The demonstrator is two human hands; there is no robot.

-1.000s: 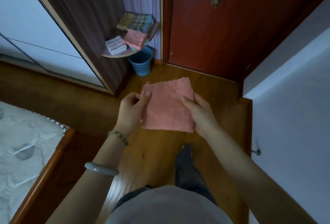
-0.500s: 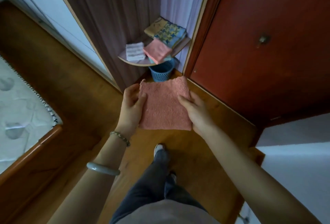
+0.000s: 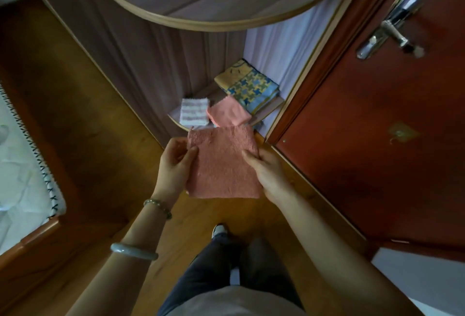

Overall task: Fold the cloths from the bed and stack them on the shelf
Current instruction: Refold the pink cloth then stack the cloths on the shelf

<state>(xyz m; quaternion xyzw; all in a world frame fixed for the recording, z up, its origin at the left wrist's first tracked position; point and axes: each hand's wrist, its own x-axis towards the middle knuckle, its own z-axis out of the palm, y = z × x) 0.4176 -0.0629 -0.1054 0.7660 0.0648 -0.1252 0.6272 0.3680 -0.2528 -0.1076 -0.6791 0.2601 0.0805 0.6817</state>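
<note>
My left hand (image 3: 176,164) and right hand (image 3: 268,172) pinch the folded pink cloth (image 3: 222,162) by its sides. Its far edge sits just short of the shelf (image 3: 176,119), near the cloths already stacked there.

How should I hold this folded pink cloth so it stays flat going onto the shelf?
Grip the pink cloth by its two side edges, left hand and right hand from opposite sides; it's a limp, flat square, likely to droop otherwise.

- My left hand (image 3: 173,167) pinches the left edge of the folded pink cloth (image 3: 224,164), thumb pressed on top.
- My right hand (image 3: 269,172) grips the right edge, thumb lying across the top and fingers tucked beneath.
- Both my forearms (image 3: 141,230) are bare and reach forward, with my hands level in front of me.
</note>
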